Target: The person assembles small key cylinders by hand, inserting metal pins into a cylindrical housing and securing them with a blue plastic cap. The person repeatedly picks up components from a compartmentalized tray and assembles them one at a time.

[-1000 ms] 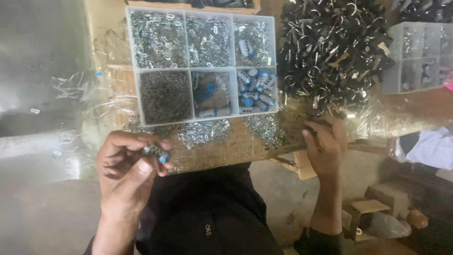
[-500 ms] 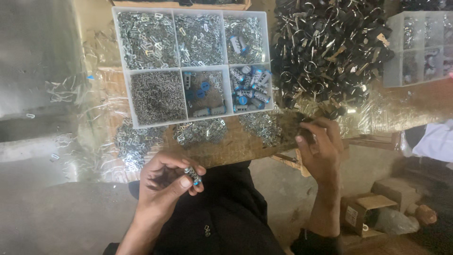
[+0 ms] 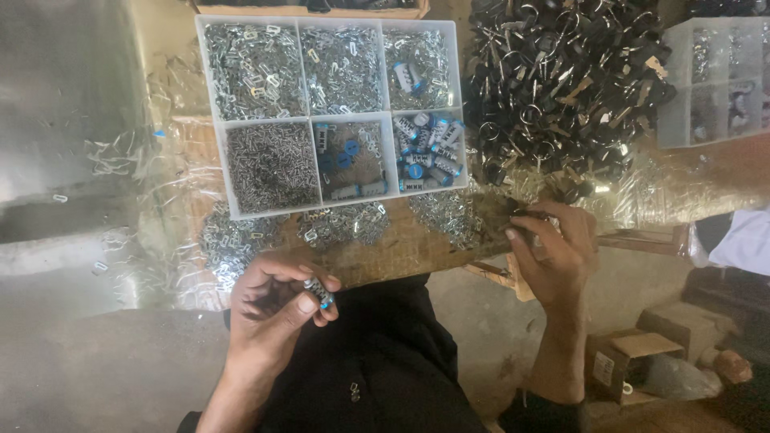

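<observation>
Left hand (image 3: 277, 301) curled shut low in the view, just off the near edge of the worn wooden tabletop (image 3: 401, 244), pinching a small silver metal cylinder with a blue end cap (image 3: 318, 292) between thumb and fingertips. Held over the dark clothing in the lap, clear of the wood.

Right hand (image 3: 553, 248) resting at the tabletop's near right edge, fingers bent and closed around a small dark part (image 3: 525, 216) at the foot of a big heap of black pieces with metal rings (image 3: 561, 88). Too small and shadowed to tell what kind of part.

Between and above the hands, a white plastic six-compartment tray (image 3: 333, 116) lying flat on the wood. Top row filled with small silver metal clips, the top right compartment also holding one cylinder. Bottom left packed with fine grey pins; bottom middle with blue round caps and a few silver bits; bottom right with more blue-capped silver cylinders (image 3: 425, 148).

Loose silver clips (image 3: 345, 224) scattered on the wood just below the tray. Crinkled clear plastic sheeting (image 3: 120, 168) spread to the left. Second clear compartment box (image 3: 714, 80) at the far right. Brown cardboard box (image 3: 634, 361) on the floor lower right, beside a white sleeve (image 3: 742, 240) of someone else.
</observation>
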Motion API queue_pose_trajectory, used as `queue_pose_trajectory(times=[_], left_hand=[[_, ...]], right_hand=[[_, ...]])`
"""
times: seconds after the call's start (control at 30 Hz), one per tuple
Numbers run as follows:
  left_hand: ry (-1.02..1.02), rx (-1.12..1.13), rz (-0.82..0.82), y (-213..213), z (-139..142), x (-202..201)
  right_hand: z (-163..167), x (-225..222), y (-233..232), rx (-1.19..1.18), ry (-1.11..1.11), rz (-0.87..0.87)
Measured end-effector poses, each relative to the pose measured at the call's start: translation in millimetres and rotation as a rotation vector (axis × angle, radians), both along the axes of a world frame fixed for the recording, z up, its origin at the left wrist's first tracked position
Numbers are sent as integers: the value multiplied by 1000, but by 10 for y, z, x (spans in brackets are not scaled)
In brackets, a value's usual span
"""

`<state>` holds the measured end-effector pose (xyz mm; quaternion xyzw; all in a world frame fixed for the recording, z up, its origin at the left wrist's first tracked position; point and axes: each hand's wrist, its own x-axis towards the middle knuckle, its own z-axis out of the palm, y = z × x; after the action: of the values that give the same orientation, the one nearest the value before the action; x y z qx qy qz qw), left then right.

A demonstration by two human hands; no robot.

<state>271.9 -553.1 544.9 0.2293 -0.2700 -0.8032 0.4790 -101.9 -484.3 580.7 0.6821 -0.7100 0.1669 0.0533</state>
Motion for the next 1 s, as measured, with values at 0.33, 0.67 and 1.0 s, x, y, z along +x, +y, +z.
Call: queue_pose_trajectory(times=[0.33,0.67,1.0], left_hand=[[-82,22,-46,-13,143,-21],[-122,73,-152,4,273,-120],[-174,39,-183,16,338,-114]], right_hand=[[-135,968,120,-3,-270,102],[161,1241,-109,-32,-141,85],[37,1179,-26,-121,-83,102]])
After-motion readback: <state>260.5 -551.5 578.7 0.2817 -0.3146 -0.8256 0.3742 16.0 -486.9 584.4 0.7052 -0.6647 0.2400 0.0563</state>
